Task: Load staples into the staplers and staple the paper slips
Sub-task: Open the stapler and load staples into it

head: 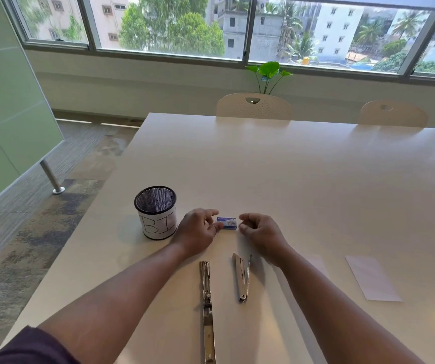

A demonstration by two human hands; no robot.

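staple box: small blue cardboard box of staples [226, 223], centre of the frame on the pale cream table [289, 179], lying flat between my two hands
left hand: my left hand [198, 229] has its fingertips on the box's left end, thumb and forefinger pinching it lightly, I think
right hand: my right hand [259, 231] sits just beside the right end, fingers curled. Honestly can't tell if it's touching or holding anything
staplers: two. One long silver metal stapler swung fully open [207, 311] lower centre, one shorter silver stapler half open in a V [243, 277] right of it, both untouched
paper: two pale paper slips, one clear at lower right [372, 278], one fainter slip [316, 266] partly behind my right forearm
other stuff: one black mesh pen cup with a white paper label [156, 212] left of the box, two cream chairs at the far edge
what could go wrong: box is tiny, so a sloppy pull could flip the tray and scatter or snap the staple strips. My left wrist is close to the cup, so a careless swing could knock it
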